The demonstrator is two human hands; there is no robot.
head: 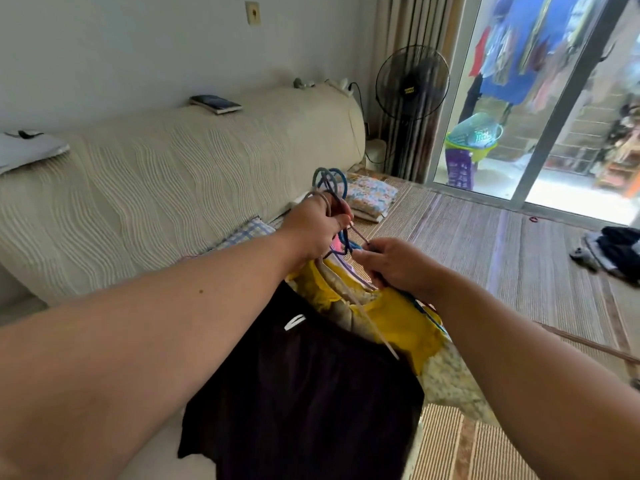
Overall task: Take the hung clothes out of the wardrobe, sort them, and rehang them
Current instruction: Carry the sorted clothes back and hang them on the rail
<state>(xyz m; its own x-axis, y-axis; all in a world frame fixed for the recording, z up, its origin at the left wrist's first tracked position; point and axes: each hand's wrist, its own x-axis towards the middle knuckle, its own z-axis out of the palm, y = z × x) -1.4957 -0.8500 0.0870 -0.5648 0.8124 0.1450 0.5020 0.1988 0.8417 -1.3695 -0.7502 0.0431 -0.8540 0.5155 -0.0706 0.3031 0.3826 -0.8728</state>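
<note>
Left hand (313, 226) fisted tight round the necks of a bunch of blue, grey and purple wire hangers (329, 180), hooks sticking up above the knuckles. Under the fist hang a black fabric garment (304, 382), nearest, and a yellow cloth top (398, 320) behind it. Right hand (394, 265), just right of and below the fist, fingers curled, pinches one dark hanger's arm. Cream ribbed sofa (156, 174) left of grip, woven straw mat (502, 254) right.
</note>
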